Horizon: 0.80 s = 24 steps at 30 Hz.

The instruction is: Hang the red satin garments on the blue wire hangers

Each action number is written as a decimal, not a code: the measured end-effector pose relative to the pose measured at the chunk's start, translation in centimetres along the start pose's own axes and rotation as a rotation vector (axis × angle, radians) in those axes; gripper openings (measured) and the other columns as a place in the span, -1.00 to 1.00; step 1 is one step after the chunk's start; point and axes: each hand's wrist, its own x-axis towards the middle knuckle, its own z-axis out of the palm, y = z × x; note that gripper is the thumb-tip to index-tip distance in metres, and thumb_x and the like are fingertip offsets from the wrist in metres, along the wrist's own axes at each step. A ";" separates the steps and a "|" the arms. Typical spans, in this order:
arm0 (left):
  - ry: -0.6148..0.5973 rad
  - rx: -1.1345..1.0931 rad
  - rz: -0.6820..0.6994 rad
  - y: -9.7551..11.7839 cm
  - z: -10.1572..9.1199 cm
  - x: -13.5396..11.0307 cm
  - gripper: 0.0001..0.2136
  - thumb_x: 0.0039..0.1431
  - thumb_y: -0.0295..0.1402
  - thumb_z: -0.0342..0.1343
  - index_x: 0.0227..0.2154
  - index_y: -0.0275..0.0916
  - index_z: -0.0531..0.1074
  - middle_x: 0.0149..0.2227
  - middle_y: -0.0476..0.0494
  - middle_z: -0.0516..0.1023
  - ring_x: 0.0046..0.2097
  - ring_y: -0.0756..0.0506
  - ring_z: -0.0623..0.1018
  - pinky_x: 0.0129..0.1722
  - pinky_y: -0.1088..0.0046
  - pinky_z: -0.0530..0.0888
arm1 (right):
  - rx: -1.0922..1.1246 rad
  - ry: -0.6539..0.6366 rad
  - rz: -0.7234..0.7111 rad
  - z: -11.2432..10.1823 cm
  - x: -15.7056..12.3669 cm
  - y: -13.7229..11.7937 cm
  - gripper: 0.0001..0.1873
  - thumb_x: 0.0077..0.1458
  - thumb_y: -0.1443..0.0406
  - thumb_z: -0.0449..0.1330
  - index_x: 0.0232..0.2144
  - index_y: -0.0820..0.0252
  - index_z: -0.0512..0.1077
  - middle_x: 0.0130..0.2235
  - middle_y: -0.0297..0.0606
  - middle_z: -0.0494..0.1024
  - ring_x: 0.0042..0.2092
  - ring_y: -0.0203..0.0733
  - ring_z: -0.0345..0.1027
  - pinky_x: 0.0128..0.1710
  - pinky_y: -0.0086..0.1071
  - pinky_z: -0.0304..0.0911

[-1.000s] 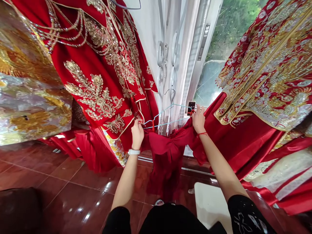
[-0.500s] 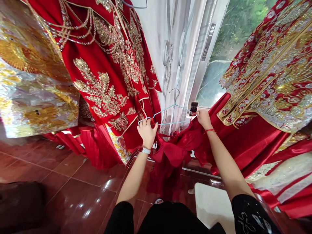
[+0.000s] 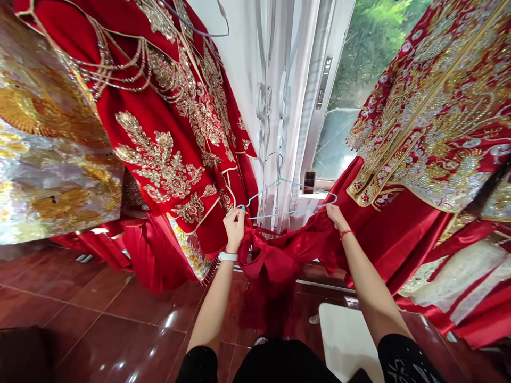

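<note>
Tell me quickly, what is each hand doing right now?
Left hand: closed, fingers pinching the end of the light blue wire hanger.
Right hand: closed, gripping the red satin garment.

Premises: bridal-wear shop or garment room; a shop cannot be confirmed.
Stock: red wedding gown (image 3: pixel 159 154) with gold beadwork and fringes, second gold-embroidered gown (image 3: pixel 423 117) opposite.
Handling: red satin garment (image 3: pixel 275 260) on blue wire hanger (image 3: pixel 291 211).
Floor: glossy red-brown tiles (image 3: pixel 120 314), white mat (image 3: pixel 347 340).
Window: sheer white curtain (image 3: pixel 279 106), metal-framed window (image 3: pixel 339 133), trees (image 3: pixel 375 53) outside.
</note>
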 end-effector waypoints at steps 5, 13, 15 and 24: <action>0.306 -0.433 -0.318 0.5 3.7 -0.7 -0.67 0.14 -0.08 0.07 -0.56 -0.22 0.33 -0.56 0.04 0.29 -0.56 0.07 0.20 -0.53 0.51 0.17 | 0.013 -0.059 0.035 0.7 -4.5 2.5 -0.87 -0.13 0.31 0.09 -0.57 0.12 0.45 -0.51 -0.29 0.56 -0.36 -0.13 0.46 -0.19 -0.27 0.37; -0.004 -0.571 -0.581 2.4 3.5 -1.2 -0.80 -0.07 -0.26 0.22 -0.61 -0.25 0.38 -0.68 0.17 0.12 -0.64 0.13 0.04 -0.62 0.56 -0.04 | 0.486 -0.499 0.072 6.0 -10.7 -1.4 -0.52 -0.06 0.22 0.14 -0.02 0.14 0.43 -0.59 -0.51 0.43 -0.54 -0.28 0.24 -0.47 -0.43 0.18; -0.145 -0.477 -0.534 2.8 2.5 -1.3 -0.82 -0.06 -0.30 0.22 -0.62 -0.26 0.40 -0.70 0.18 0.09 -0.64 0.13 0.02 -0.63 0.56 -0.07 | 0.647 -0.588 0.114 8.4 -11.4 -3.9 -0.47 -0.07 0.17 0.22 0.01 0.11 0.40 -0.56 -0.52 0.42 -0.54 -0.31 0.19 -0.49 -0.44 0.13; -0.306 -0.852 -0.861 4.3 -3.0 2.2 -0.68 0.07 -0.44 0.18 -0.61 -0.18 0.12 -0.70 0.20 0.03 -0.69 0.14 0.02 -0.72 0.59 0.01 | 0.913 -0.548 0.041 10.6 -12.2 -7.2 -0.69 -0.11 0.05 0.38 -0.41 0.09 0.44 -0.54 -0.43 0.39 -0.48 -0.30 0.18 -0.44 -0.39 0.11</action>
